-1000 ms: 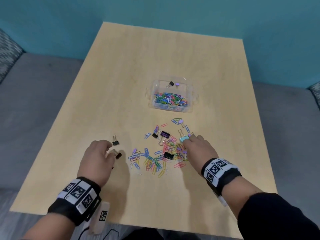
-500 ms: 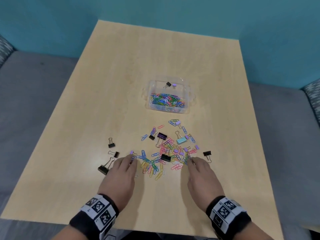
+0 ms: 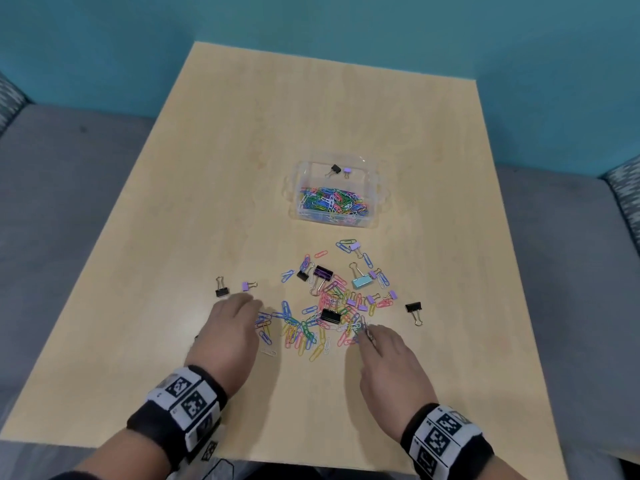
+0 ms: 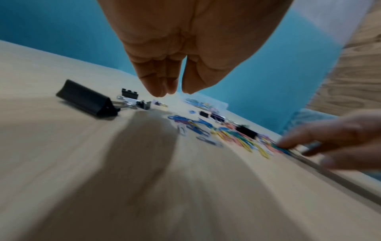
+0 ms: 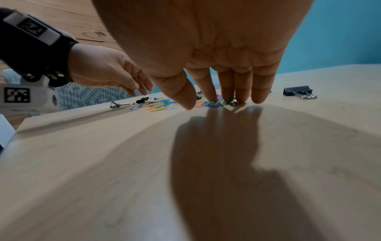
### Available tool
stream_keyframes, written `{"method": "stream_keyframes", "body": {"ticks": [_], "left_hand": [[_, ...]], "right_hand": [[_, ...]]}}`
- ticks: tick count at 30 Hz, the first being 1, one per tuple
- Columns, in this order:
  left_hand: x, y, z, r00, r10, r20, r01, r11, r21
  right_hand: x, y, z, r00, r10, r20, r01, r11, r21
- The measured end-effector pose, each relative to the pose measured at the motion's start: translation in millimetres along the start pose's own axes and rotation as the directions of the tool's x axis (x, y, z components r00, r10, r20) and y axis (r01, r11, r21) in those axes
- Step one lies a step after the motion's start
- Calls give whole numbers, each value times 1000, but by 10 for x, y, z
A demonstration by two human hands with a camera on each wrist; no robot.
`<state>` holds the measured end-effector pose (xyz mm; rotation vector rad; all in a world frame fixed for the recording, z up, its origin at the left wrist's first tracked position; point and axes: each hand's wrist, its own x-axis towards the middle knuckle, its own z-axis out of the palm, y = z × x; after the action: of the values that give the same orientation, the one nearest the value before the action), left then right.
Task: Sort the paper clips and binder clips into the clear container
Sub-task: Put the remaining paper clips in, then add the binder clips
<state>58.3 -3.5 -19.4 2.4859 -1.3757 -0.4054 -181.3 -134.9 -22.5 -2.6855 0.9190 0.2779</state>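
Observation:
A clear container (image 3: 381, 192) stands mid-table, with coloured paper clips in its near half and two small binder clips (image 3: 339, 170) in its far half. A loose pile of paper clips (image 3: 311, 327) mixed with binder clips lies nearer me. My left hand (image 3: 244, 306) hovers at the pile's left edge, fingers straight and holding nothing. My right hand (image 3: 367, 332) has straight fingers (image 5: 212, 91) pressing on clips at the pile's near right edge. A large black binder clip (image 4: 86, 99) lies left of my left hand, hidden under it in the head view.
Loose binder clips lie around the pile: a black one (image 3: 222, 291) and a purple one (image 3: 246, 286) at the left, a teal one (image 3: 360, 282), a black one (image 3: 414, 308) at the right. The table's front edge (image 3: 311, 465) lies under my wrists. Grey seating surrounds the table.
Both hands drew back from the binder clips they touched a second ago to the pile's near edge. The left hand has since slid a little forward.

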Motion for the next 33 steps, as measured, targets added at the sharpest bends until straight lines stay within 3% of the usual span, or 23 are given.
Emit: {"method": "stream_keyframes", "body": {"ticks": [3, 6, 10, 15, 19, 25, 29, 33], "left_hand": [[-222, 81, 79, 998, 24, 65, -26, 999, 28], [-200, 117, 193, 999, 8, 50, -9, 1000, 18], [-72, 278, 233, 993, 102, 52, -101, 995, -26], [43, 350, 198, 997, 57, 57, -60, 997, 46], [20, 419, 294, 989, 99, 110, -109, 991, 82], [-44, 570, 320, 963, 230, 140, -246, 962, 114], [205, 849, 286, 973, 188, 133, -207, 967, 146], [407, 1115, 302, 964, 88, 253, -152, 958, 245]], "right_hand": [[17, 24, -14, 1000, 16, -10, -16, 1000, 12], [40, 37, -31, 998, 53, -20, -53, 998, 25], [56, -37, -54, 999, -51, -15, 51, 999, 14], [230, 76, -150, 996, 22, -86, -19, 999, 33], [327, 21, -136, 994, -98, -43, 98, 995, -15], [179, -89, -93, 993, -118, 7, 118, 992, -40], [43, -73, -94, 993, -120, 19, 120, 993, -16], [-35, -9, -115, 998, -53, -26, 53, 998, 15]]}}
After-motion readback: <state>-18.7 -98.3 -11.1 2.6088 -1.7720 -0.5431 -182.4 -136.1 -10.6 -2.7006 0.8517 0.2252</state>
